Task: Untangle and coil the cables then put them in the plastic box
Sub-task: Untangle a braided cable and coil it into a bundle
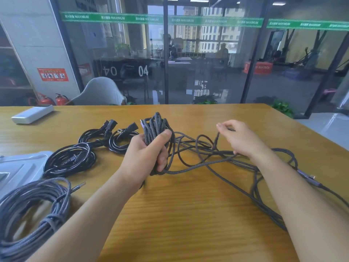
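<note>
My left hand (149, 154) grips a bundle of grey braided cable loops (154, 127) held upright over the wooden table (188, 214). From the bundle a loose tangle of the same cable (207, 161) runs right across the table. My right hand (239, 138) pinches one strand of that tangle and lifts it. A purple-tipped connector (309, 177) lies under my right forearm. A finished grey braided coil (32, 210) lies at the lower left. Three black power-cable coils (69, 159) (94, 136) (122, 138) lie behind it. The clear plastic box (20, 167) sits at the left edge, partly cut off.
A white rectangular device (32, 114) lies at the table's far left corner. Beyond the far edge stand a grey chair (100, 91), fire extinguishers (45, 100) and a glass wall. The table's right edge drops to the floor.
</note>
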### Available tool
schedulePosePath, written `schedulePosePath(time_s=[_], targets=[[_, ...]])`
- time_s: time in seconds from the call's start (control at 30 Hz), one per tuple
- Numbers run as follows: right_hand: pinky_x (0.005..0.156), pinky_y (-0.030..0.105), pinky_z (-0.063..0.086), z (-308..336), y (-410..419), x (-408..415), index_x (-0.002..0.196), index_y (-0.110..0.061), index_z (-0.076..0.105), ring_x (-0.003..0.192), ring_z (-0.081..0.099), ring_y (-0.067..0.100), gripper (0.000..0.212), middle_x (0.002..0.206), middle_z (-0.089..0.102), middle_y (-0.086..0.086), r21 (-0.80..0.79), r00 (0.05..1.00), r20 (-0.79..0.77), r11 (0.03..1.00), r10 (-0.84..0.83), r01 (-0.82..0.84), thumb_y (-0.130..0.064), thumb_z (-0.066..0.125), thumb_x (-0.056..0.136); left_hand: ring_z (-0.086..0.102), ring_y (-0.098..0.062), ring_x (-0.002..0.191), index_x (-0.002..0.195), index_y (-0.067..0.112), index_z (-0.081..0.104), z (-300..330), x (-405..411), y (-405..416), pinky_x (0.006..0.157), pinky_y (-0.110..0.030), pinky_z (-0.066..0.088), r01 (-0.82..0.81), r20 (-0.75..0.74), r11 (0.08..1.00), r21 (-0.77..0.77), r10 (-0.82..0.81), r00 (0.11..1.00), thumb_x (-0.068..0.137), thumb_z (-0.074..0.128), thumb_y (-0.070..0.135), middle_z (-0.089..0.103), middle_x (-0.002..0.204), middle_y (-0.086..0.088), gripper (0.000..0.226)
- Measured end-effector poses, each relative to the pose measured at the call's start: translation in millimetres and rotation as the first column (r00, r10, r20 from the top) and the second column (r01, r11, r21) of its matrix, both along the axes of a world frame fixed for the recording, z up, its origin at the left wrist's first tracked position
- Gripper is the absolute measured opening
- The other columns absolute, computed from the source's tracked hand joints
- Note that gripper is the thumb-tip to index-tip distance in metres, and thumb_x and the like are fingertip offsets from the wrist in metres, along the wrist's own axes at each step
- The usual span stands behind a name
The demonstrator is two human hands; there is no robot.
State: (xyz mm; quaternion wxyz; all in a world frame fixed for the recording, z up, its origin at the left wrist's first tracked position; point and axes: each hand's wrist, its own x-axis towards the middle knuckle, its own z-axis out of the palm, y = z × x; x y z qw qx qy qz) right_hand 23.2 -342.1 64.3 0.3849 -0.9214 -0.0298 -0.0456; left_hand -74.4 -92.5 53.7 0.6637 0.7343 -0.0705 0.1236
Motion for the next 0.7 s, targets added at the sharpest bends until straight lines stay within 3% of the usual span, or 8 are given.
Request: schedulePosePath(time_s=[0.07,0.13,0.23,0.3,0.4,0.47,0.6,0.7], targets=[[0.069,0.041,0.055,-0.7,-6.8,4.0,0.104,-0.021,0.063,0.074,0.067,0.027,0.029,0.082,0.065,0.0,-0.166,0.981,0.154,0.976,-0.117,0.143,-0.047,0.051,0.106,0.039,-0.024,0.048,0.063,0.008,0.042,0.0,1.1,1.9,0.053,-0.032,0.037,-0.013,0.006,1.0,-0.002,0.013,1.0,0.105,0.057,0.032,0.042,0.051,-0.008,0.051],[0.066,0.041,0.055,-3.6,-12.3,7.7,0.095,-0.017,0.066,0.067,0.066,0.025,0.029,0.07,0.064,0.0,-0.108,0.977,0.193,0.988,-0.087,0.109,-0.038,0.051,0.108,0.039,-0.024,0.048,0.059,0.009,0.042,0.5,2.5,4.9,0.055,-0.035,0.037,-0.035,0.009,0.999,-0.007,0.035,0.999,0.105,0.057,0.032,0.041,0.051,-0.01,0.054],[0.065,0.039,0.055,1.1,-12.7,6.7,0.098,-0.011,0.064,0.061,0.055,0.014,0.025,0.068,0.056,-0.004,0.432,0.989,0.148,0.898,0.018,-0.081,-0.024,0.047,0.111,0.04,-0.023,0.048,0.057,0.013,0.042,0.4,5.7,12.5,0.058,-0.035,0.037,-0.089,0.008,0.996,-0.027,0.089,0.996,0.105,0.058,0.034,0.042,0.053,-0.01,0.054],[0.067,0.034,0.058,4.9,-10.4,4.1,0.105,-0.012,0.062,0.068,0.06,0.012,0.017,0.076,0.064,-0.005,0.598,0.986,0.154,0.788,0.068,-0.147,-0.016,0.047,0.111,0.039,-0.022,0.048,0.059,0.013,0.041,0.5,7.4,17.1,0.056,-0.032,0.038,-0.127,0.002,0.991,-0.049,0.127,0.992,0.105,0.057,0.035,0.041,0.054,-0.009,0.054],[0.078,0.03,0.059,-3.3,-6.3,6.5,0.114,-0.021,0.06,0.088,0.072,0.007,0.015,0.094,0.078,-0.007,0.275,0.973,0.223,0.954,0.059,-0.121,-0.011,0.05,0.109,0.035,-0.021,0.049,0.07,0.006,0.046,2.0,9.0,21.9,0.054,-0.028,0.035,-0.139,-0.021,0.983,-0.119,0.137,0.99,0.105,0.057,0.037,0.036,0.055,-0.005,0.048],[0.084,0.03,0.058,-7.0,0.8,4.6,0.119,-0.023,0.059,0.095,0.073,0.01,0.02,0.1,0.079,-0.008,0.261,0.97,0.225,0.954,0.089,-0.148,-0.009,0.05,0.109,0.029,-0.019,0.052,0.078,0.001,0.048,4.4,9.3,25.2,0.055,-0.03,0.03,-0.109,-0.03,0.975,-0.193,0.105,0.994,0.105,0.057,0.039,0.03,0.058,-0.003,0.048],[0.083,0.031,0.061,4.9,18.8,-11.1,0.129,-0.015,0.058,0.096,0.072,0.018,0.029,0.11,0.078,0.002,0.735,0.954,0.228,0.608,0.194,-0.3,0.001,0.045,0.108,0.023,-0.016,0.048,0.074,0.021,0.047,15.3,4.7,36.2,0.054,-0.032,0.024,0.005,0.014,0.952,-0.305,-0.001,1.0,0.105,0.055,0.046,0.026,0.057,0.002,0.04],[0.101,0.028,0.051,1.1,32.1,-19.3,0.131,-0.027,0.057,0.114,0.066,0.004,0.029,0.12,0.073,-0.011,0.331,0.914,0.266,0.861,0.306,-0.385,-0.009,0.045,0.11,0.023,-0.013,0.041,0.073,0.024,0.045,28.2,-1.6,42.4,0.049,-0.029,0.024,0.085,0.074,0.938,-0.335,-0.064,0.995,0.1,0.054,0.048,0.026,0.051,0.005,0.037]])
